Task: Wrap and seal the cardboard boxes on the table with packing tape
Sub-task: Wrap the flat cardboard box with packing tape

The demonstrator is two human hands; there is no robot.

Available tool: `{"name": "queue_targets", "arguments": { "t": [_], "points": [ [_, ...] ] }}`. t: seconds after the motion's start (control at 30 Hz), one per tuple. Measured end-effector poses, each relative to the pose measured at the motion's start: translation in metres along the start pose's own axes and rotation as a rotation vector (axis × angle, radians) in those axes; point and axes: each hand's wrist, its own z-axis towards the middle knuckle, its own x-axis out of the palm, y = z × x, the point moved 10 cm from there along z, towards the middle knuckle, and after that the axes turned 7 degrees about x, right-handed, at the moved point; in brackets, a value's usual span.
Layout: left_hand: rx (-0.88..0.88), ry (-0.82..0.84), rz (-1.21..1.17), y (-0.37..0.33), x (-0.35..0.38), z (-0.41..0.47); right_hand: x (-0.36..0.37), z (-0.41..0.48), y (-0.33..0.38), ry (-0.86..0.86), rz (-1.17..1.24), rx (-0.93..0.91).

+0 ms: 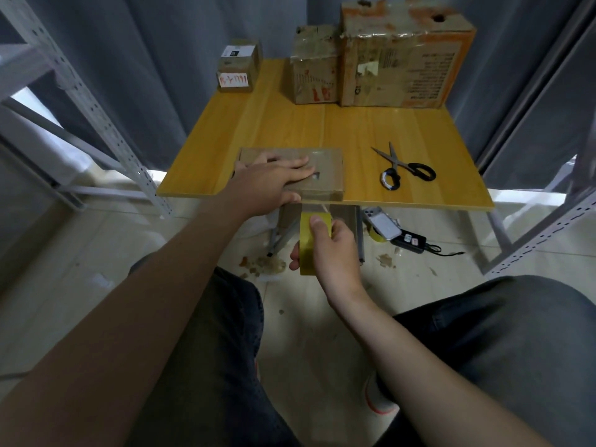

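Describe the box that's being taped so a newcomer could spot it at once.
Start at the yellow wooden table. At its near edge, left of the black-handled scissors, lies a flat brown cardboard box under the left hand. Unlike the three taller cardboard boxes standing at the far edge, it is low and wide.

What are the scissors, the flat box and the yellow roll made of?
The scissors look like shiny grey metal blades with black, probably plastic, handles. The flat box is dull brown cardboard, glossy in spots, maybe from clear tape. The tape roll looks like smooth yellowish plastic film wound in layers.
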Motion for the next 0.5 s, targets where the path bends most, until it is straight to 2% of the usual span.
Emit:
{"name": "queue_targets", "arguments": {
  "t": [0.4,0.47,0.5],
  "points": [
    [-0.019,0.009,-0.060,-0.013,-0.003,-0.007,0.002,0.001,-0.006,0.108,0.072,0.119],
    [-0.028,-0.038,-0.045,-0.022,-0.008,-0.017,0.001,0.003,-0.008,0.115,0.065,0.123],
    [-0.028,-0.121,-0.063,-0.027,-0.015,-0.026,0.001,0.004,-0.008,0.121,0.057,0.127]
  ]
}}
